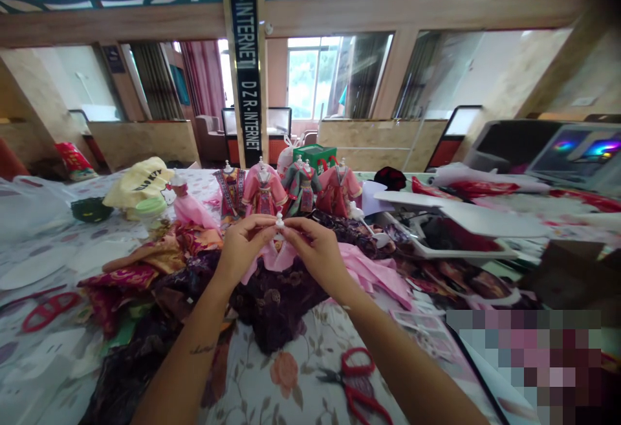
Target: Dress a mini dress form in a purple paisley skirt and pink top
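Observation:
In the middle of the view is a small doll-sized dress form [279, 220] with a white knobbed neck. My left hand [246, 240] pinches it from one side near the neck. On the other side my right hand [314, 244] pinches it too, fingertips close together. Pink cloth [275, 259] hangs around the form just below my fingers. Under that spreads dark purple patterned fabric [279, 299]; I cannot tell whether it is attached to the pink piece. The form's body is hidden by cloth and fingers.
Several dressed doll forms stand in a row behind my hands, one in a pink robe [262, 185]. Red-handled scissors [356, 383] lie on the flowered tablecloth [272, 389]. Fabric scraps [378, 273] surround the work. A white tray [446, 250] is at right, another red-handled pair [48, 312] at left.

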`<move>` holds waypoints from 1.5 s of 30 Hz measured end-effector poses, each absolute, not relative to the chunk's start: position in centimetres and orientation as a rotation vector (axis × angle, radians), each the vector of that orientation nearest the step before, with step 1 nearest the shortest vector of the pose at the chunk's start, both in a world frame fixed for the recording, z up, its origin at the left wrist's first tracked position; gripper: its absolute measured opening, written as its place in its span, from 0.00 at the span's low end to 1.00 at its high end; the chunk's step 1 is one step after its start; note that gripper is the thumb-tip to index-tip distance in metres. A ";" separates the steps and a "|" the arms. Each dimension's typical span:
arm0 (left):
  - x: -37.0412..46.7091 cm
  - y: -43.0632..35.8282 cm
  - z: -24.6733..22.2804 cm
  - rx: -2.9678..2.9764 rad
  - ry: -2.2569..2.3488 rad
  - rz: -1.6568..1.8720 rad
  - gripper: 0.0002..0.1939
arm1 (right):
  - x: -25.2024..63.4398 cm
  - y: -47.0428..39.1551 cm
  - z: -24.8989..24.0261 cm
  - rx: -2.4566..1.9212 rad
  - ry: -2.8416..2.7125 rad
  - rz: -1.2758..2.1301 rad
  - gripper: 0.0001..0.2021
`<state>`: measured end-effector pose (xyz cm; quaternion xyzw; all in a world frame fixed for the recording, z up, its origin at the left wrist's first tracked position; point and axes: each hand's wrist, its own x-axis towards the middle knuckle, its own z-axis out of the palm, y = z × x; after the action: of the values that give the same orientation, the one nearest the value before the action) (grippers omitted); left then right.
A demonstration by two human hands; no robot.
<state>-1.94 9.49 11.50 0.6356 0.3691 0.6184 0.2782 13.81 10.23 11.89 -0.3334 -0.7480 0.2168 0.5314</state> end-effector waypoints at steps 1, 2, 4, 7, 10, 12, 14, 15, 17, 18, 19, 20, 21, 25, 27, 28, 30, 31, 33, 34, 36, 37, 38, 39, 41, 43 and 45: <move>-1.9 9.5 11.4 1.697 1.001 1.650 0.08 | 13.8 10.2 11.9 -0.796 -1.781 0.520 0.08; -1.9 9.5 11.3 1.680 1.011 1.639 0.09 | 13.9 10.2 11.8 -0.795 -1.779 0.525 0.08; -1.8 9.5 11.1 1.638 1.012 1.632 0.12 | 13.9 10.2 11.7 -0.792 -1.765 0.537 0.09; -1.8 9.5 11.1 1.660 1.014 1.651 0.11 | 13.9 10.3 11.6 -0.801 -1.742 0.529 0.10; -1.7 9.5 11.2 1.762 1.051 1.659 0.09 | 14.0 10.3 11.6 -0.816 -1.757 0.507 0.09; -1.7 9.5 11.2 1.773 1.064 1.648 0.09 | 14.0 10.3 11.6 -0.817 -1.771 0.523 0.09; -1.7 9.5 11.0 1.732 1.048 1.632 0.09 | 14.1 10.3 11.7 -0.799 -1.766 0.568 0.09; -1.7 9.5 10.9 1.700 1.027 1.629 0.10 | 14.2 10.3 11.7 -0.785 -1.759 0.595 0.10; -1.7 9.5 10.8 1.635 0.984 1.625 0.14 | 14.3 10.2 11.7 -0.764 -1.741 0.634 0.11; -1.7 9.5 10.8 1.613 0.969 1.624 0.15 | 14.3 10.2 11.7 -0.760 -1.735 0.640 0.11; -1.8 9.5 10.7 1.605 0.965 1.619 0.16 | 14.4 10.1 11.7 -0.763 -1.736 0.634 0.11; -1.8 9.4 10.8 1.612 0.972 1.610 0.16 | 14.4 10.1 11.7 -0.769 -1.743 0.621 0.11; -1.9 9.4 10.8 1.628 0.987 1.597 0.15 | 14.4 10.1 11.7 -0.771 -1.752 0.602 0.10; -2.4 9.0 11.3 1.712 1.068 1.556 0.16 | 14.6 10.0 11.9 -0.785 -1.745 0.546 0.10; -3.0 8.8 11.3 1.725 1.113 1.569 0.17 | 15.3 10.0 11.9 -0.824 -1.691 0.551 0.12; -3.4 8.6 11.3 1.716 1.141 1.584 0.18 | 15.8 10.1 11.7 -0.848 -1.656 0.559 0.13; -4.4 8.2 11.0 1.676 1.203 1.614 0.19 | 17.4 10.3 10.8 -0.891 -1.586 0.573 0.14; -5.1 8.0 10.7 1.650 1.231 1.626 0.20 | 18.4 10.4 10.2 -0.915 -1.553 0.573 0.14; -6.6 7.5 10.1 1.599 1.261 1.632 0.21 | 20.5 10.6 8.5 -0.980 -1.519 0.577 0.15; -7.3 7.3 9.7 1.587 1.261 1.619 0.22 | 21.5 10.7 7.6 -1.020 -1.511 0.590 0.15; -8.4 6.9 8.8 1.599 1.250 1.562 0.26 | 23.1 10.7 6.0 -1.069 -1.522 0.632 0.15; -8.8 6.8 8.4 1.619 1.242 1.518 0.29 | 23.6 10.6 5.4 -1.076 -1.540 0.653 0.15; -8.9 6.7 8.1 1.645 1.231 1.464 0.31 | 23.8 10.4 5.0 -1.067 -1.583 0.669 0.15; -8.9 6.7 7.7 1.670 1.218 1.405 0.34 | 23.9 10.3 4.7 -1.045 -1.654 0.675 0.15; -8.3 6.9 7.2 1.712 1.205 1.293 0.37 | 23.5 10.0 4.5 -0.981 -1.845 0.656 0.21; -7.3 7.3 6.8 1.763 1.216 1.203 0.37 | 22.7 9.9 4.5 -0.922 -2.013 0.599 0.29; -6.2 7.8 6.5 1.816 1.239 1.176 0.35 | 21.7 9.9 4.5 -0.892 -2.085 0.529 0.34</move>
<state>-6.20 7.78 6.53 0.6905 0.4710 0.4471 0.3185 21.67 9.94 4.53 -0.3519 -0.8223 0.2086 0.3955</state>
